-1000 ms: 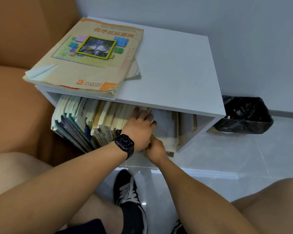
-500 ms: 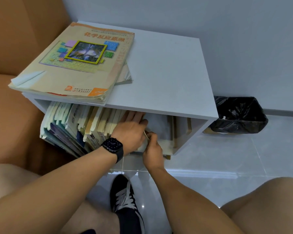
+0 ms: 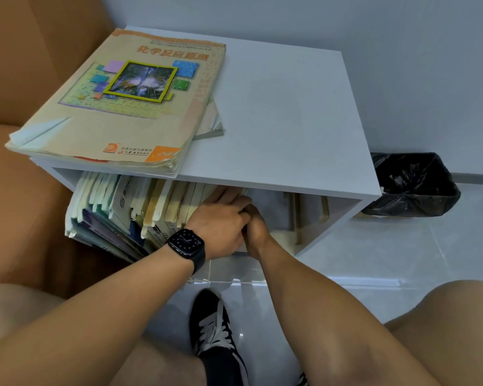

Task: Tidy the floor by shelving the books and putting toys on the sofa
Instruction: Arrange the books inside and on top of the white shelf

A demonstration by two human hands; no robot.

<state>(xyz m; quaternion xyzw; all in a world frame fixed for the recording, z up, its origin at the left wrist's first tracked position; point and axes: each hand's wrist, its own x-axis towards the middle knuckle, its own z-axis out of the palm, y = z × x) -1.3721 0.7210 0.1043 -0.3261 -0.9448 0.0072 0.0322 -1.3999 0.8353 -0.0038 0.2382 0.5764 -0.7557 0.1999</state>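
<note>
Both hands meet at the shelf (image 3: 276, 112) opening — left hand (image 3: 221, 227) lies flat against the leaning books (image 3: 129, 213), right hand's (image 3: 255, 229) fingers hidden, grip unclear. The textbook (image 3: 129, 107) on top reads 化学反应原理.

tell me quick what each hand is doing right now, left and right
Left hand: fingers laid straight against the row of books in the shelf, pressing them; open.
Right hand: at the shelf opening, fingers hidden; cannot be told.
</note>
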